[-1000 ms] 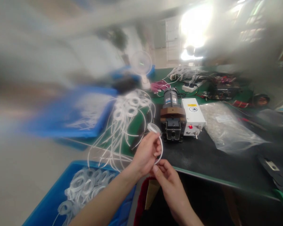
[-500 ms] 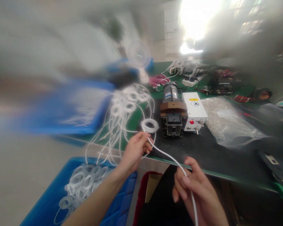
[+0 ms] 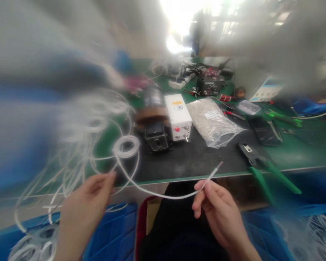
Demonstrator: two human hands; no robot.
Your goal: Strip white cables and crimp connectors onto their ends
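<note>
A coil of white cable (image 3: 125, 154) lies on the black mat beside a motor-driven machine (image 3: 156, 136). From this coil one length runs in a sagging curve to my right hand (image 3: 220, 210), which pinches it between thumb and fingers near its end. That end points up past the fingers, with a short reddish tip showing. My left hand (image 3: 84, 206), a little blurred, is just below and left of the coil, with thumb and fingers closed together. Strands of cable pass behind its fingertips; whether it grips one is hidden.
A white control box (image 3: 179, 117) with a red light adjoins the machine. Right of it lie a clear plastic bag (image 3: 214, 123) and green-handled pliers (image 3: 258, 163). More white cables (image 3: 97, 108) spread over the left. Blue crates (image 3: 111, 232) with coils stand below the table edge.
The view has swung right. My left hand has come away from the cable near the coil and moved left. My right hand has slid along to the cable's end, which now points up.
</note>
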